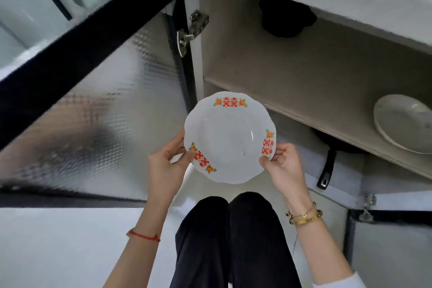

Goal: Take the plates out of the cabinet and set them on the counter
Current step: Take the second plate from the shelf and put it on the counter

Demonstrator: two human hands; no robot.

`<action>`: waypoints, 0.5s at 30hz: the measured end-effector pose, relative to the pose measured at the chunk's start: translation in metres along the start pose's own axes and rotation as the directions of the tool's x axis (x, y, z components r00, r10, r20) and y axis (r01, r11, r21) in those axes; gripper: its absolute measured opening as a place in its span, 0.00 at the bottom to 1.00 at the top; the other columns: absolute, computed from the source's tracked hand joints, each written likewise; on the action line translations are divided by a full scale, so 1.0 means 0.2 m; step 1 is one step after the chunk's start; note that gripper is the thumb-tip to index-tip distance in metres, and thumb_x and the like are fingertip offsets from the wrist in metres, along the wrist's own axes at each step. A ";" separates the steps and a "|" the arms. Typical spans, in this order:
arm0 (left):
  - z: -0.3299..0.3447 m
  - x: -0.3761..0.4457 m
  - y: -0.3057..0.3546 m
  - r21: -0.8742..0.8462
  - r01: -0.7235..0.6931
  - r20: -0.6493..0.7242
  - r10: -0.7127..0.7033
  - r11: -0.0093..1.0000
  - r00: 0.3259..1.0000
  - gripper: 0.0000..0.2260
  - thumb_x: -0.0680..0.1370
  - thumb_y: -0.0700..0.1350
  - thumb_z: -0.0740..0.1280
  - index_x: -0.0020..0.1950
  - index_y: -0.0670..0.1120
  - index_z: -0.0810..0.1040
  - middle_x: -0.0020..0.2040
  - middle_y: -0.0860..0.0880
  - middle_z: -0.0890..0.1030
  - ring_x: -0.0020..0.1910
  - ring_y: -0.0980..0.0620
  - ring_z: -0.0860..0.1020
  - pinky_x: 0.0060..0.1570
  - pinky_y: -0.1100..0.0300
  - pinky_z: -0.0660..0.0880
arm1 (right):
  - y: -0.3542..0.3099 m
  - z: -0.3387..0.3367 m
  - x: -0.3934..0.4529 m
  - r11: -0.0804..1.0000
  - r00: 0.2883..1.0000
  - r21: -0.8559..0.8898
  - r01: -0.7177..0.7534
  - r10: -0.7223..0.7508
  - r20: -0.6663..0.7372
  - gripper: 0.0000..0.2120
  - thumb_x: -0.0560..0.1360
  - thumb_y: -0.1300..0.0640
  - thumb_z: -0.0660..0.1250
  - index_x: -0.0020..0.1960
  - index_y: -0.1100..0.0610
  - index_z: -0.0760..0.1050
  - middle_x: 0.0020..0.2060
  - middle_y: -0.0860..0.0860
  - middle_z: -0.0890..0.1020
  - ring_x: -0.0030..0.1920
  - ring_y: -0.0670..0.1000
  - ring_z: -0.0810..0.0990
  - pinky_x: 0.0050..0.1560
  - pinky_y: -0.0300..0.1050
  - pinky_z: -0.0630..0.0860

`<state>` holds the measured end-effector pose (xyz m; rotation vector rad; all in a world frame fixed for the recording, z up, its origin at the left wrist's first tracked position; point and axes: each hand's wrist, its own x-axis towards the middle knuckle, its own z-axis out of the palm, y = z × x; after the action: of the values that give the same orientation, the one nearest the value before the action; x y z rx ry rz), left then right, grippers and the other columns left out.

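Both hands grip the white scalloped ceramic plate with red-and-orange rim motifs [230,138], held in front of the open cabinet: left hand [167,162] pinches its rim at 8 o'clock, right hand [284,163] at 4 o'clock. Plain white plates [404,121] sit on the cabinet shelf [304,91] at 3 o'clock.

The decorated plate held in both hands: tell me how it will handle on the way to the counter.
The decorated plate looks like glazed ceramic, so probably stiff and breakable if dropped. Its glossy surface may be slippery, and the left hand and right hand only pinch opposite rims. Its shallow, flat shape should sit steady rather than roll.
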<state>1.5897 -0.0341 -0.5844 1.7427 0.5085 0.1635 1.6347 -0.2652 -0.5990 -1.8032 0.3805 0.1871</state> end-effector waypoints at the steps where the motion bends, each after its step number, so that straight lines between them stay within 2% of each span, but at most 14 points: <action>1: -0.03 -0.03 0.06 0.012 0.016 -0.009 -0.016 1.000 1.000 0.23 0.72 0.37 0.74 0.62 0.57 0.79 0.56 0.61 0.83 0.52 0.60 0.83 0.59 0.55 0.78 | -0.06 -0.01 -0.04 1.000 1.000 -0.006 -0.015 0.016 0.011 0.16 0.69 0.67 0.71 0.47 0.51 0.70 0.46 0.50 0.82 0.45 0.45 0.82 0.46 0.41 0.78; 5: -0.17 -0.19 0.35 0.026 0.106 -0.027 -0.106 0.994 0.994 0.22 0.72 0.40 0.75 0.60 0.61 0.79 0.57 0.61 0.82 0.53 0.61 0.82 0.59 0.54 0.78 | -0.33 -0.07 -0.23 0.997 0.996 -0.036 -0.074 0.076 0.053 0.16 0.69 0.67 0.70 0.49 0.52 0.70 0.47 0.52 0.81 0.47 0.49 0.82 0.48 0.44 0.79; 10: -0.37 -0.41 0.76 0.040 0.123 -0.030 -0.122 0.992 0.992 0.22 0.71 0.39 0.74 0.61 0.58 0.79 0.56 0.57 0.84 0.51 0.60 0.83 0.58 0.52 0.79 | -0.69 -0.15 -0.51 0.994 0.992 -0.053 -0.098 0.101 0.076 0.15 0.69 0.66 0.71 0.52 0.57 0.71 0.48 0.53 0.82 0.48 0.49 0.83 0.47 0.44 0.80; 15: -0.56 -0.60 1.17 0.045 0.133 -0.022 -0.132 0.990 0.991 0.23 0.72 0.38 0.74 0.65 0.53 0.78 0.55 0.53 0.85 0.51 0.57 0.83 0.58 0.50 0.78 | -1.08 -0.28 -0.81 0.995 0.995 -0.054 -0.083 0.086 0.055 0.15 0.69 0.67 0.71 0.50 0.54 0.70 0.47 0.52 0.81 0.46 0.49 0.82 0.45 0.42 0.79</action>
<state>1.4975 -0.0196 -0.3130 1.7475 0.6441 0.0741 1.5552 -0.2440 -0.3361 -1.8292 0.4149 0.3097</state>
